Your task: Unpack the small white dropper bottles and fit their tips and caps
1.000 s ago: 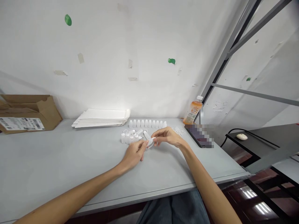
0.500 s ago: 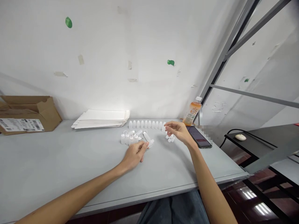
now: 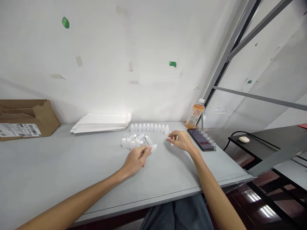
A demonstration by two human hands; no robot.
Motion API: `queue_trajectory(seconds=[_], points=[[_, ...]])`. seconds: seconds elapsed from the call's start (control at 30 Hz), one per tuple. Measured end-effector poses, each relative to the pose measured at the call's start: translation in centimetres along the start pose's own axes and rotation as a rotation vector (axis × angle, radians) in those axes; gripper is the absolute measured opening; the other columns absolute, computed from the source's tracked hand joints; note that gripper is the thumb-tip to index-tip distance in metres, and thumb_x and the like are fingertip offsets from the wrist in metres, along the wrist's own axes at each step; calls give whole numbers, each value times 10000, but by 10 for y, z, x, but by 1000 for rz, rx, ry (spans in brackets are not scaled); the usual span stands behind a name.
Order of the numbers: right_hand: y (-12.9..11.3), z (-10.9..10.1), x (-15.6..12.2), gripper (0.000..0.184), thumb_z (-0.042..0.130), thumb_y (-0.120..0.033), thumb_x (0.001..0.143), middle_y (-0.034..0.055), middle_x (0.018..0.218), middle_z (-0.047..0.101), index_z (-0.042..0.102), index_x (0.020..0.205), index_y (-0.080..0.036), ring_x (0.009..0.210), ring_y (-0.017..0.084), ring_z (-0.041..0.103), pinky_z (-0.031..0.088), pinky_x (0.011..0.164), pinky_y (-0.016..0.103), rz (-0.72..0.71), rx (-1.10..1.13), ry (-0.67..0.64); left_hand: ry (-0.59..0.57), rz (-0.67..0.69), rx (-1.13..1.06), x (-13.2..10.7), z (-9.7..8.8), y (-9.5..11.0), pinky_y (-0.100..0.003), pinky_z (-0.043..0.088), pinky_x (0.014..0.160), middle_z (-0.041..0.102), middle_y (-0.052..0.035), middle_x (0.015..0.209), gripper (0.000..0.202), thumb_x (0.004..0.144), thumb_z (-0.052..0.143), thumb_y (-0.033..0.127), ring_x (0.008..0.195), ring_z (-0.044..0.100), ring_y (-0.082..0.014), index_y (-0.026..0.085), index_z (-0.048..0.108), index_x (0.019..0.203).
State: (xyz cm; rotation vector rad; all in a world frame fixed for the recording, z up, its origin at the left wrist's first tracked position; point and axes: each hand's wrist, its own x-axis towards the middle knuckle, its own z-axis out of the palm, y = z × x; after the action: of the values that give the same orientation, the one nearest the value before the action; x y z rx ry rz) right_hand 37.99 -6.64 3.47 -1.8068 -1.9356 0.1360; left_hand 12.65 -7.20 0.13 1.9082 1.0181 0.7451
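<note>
My left hand (image 3: 136, 158) rests on the grey table (image 3: 72, 166), fingers curled round a small white dropper bottle (image 3: 153, 148) that lies on its side. My right hand (image 3: 180, 140) hovers just right of it, its fingers pinched on a small white cap (image 3: 169, 138). A row of several capped white dropper bottles (image 3: 148, 127) stands along the back. A cluster of uncapped bottles (image 3: 131, 141) stands just behind my left hand.
A stack of white sheets (image 3: 102, 121) lies at the back left, and a cardboard box (image 3: 24, 118) at the far left. An orange drink bottle (image 3: 194, 114) and a dark phone (image 3: 200, 139) sit at the right. A grey metal frame (image 3: 223, 64) rises beyond.
My right hand left the bottle held by my left hand, reached right toward the small caps, and now comes back lower with a cap pinched. My left hand stayed put.
</note>
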Motion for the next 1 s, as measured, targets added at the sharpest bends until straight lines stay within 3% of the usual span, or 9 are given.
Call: queue_trajectory(seconds=[0.27,1.0], points=[[-2,6,-2,176,630,-246,791,45,896,675,774,892,-239,842,179,600,311,633,262,24,-280,-135,-1,3,-7,-1,0,-1,-267,379,614,482,50,463,470,947,357,579,484,469,-131,208,489,690],[-2,2,-3,281,579,-129,759,36,918,674,769,931,-243,821,163,598,308,621,248,40,-244,-167,-12,-1,3,-2,-1,1,-272,353,590,472,52,457,468,936,367,595,482,454,-140,206,562,766]])
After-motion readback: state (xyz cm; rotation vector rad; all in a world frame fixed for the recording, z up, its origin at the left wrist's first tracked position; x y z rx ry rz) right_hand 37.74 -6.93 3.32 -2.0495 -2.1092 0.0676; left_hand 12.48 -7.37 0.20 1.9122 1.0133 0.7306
